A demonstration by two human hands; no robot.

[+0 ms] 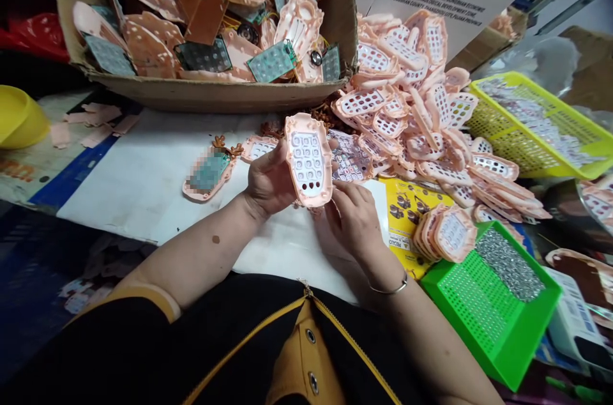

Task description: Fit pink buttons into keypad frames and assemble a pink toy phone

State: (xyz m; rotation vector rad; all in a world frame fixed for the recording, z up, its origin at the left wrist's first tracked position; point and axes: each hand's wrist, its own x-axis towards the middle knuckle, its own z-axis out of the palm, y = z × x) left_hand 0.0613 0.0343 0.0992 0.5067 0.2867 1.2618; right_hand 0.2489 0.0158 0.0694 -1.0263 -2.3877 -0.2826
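My left hand grips a pink plastic toy-phone shell by its left edge, inner side up, its button holes filled with a white keypad. My right hand is closed at the shell's lower right corner, fingertips pinched against it. Both hands hover over a white sheet on the table. A finished pink phone with a greenish face lies to the left of my left hand.
A cardboard box of pink shells and circuit boards stands at the back. A heap of pink shells lies right. A green tray of small metal parts sits front right, a yellow basket beyond, a yellow bowl far left.
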